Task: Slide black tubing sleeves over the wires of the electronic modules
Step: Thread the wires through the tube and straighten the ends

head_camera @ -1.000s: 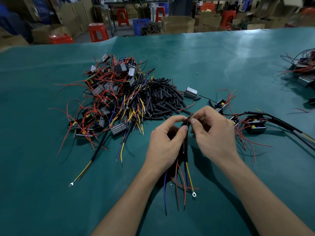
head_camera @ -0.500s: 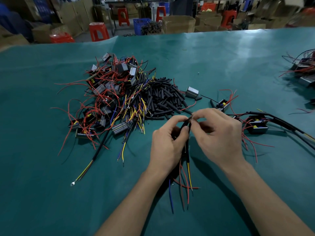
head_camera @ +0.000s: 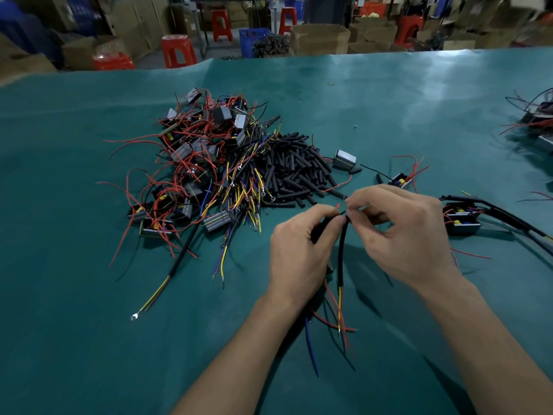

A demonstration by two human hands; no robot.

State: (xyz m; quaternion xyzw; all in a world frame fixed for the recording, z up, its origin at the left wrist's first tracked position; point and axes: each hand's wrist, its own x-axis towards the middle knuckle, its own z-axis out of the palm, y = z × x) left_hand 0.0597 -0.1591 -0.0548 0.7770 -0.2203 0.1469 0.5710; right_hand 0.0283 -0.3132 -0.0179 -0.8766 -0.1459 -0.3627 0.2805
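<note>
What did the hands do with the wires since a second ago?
The left hand and right hand still pinch the black sleeve at its top. The yellow wire below it now reaches less far toward the viewer, and its ring end no longer shows. The sleeve pile and module heap stayed put.

Left hand [head_camera: 299, 253] covers the upper run of the thin coloured wires [head_camera: 339, 310], and whatever module they lead to is hidden under the palm. The fingertip contact of the right hand [head_camera: 404, 235] on the black tubing sleeve [head_camera: 341, 253] is too small to resolve. Far right of the hands, a tangle of wired grey modules [head_camera: 538, 121] is cut by the frame edge. Both forearms run off the bottom edge. Beyond the teal worktop [head_camera: 89, 324], the cardboard boxes [head_camera: 320, 37] are blurred.
</note>
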